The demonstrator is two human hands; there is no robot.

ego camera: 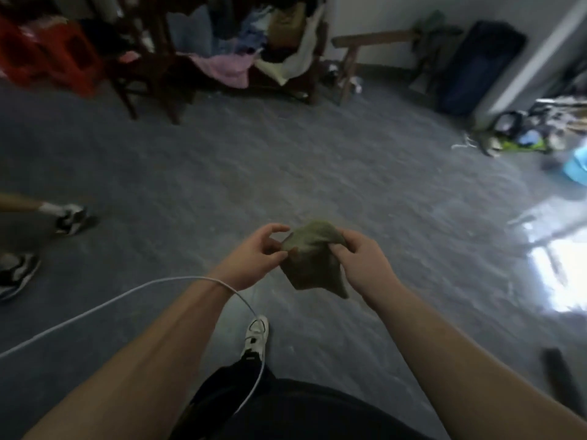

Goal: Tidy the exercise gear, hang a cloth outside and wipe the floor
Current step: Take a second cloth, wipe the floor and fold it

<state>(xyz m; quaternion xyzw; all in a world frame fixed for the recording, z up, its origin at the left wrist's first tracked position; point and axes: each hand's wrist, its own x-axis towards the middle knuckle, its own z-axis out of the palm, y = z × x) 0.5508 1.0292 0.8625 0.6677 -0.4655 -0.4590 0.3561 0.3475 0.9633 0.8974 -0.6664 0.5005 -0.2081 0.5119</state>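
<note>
You hold the olive cloth (pixel 313 260) bunched at waist height over the grey floor (pixel 286 173), your left hand (pixel 257 258) pinching its left edge and your right hand (pixel 359 265) clenched on its right edge. Shift each grip out to a corner and draw the cloth flat before hanging it. Carry it toward the bright opening (pixel 559 274) at right, probably the way outside, clear of the white cable (pixel 178 281) over your left wrist.

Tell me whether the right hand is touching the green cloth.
Touching. The head view shows the right hand pinching the top edge of the green cloth between thumb and fingers, with the cloth hanging below it above the floor.
</note>
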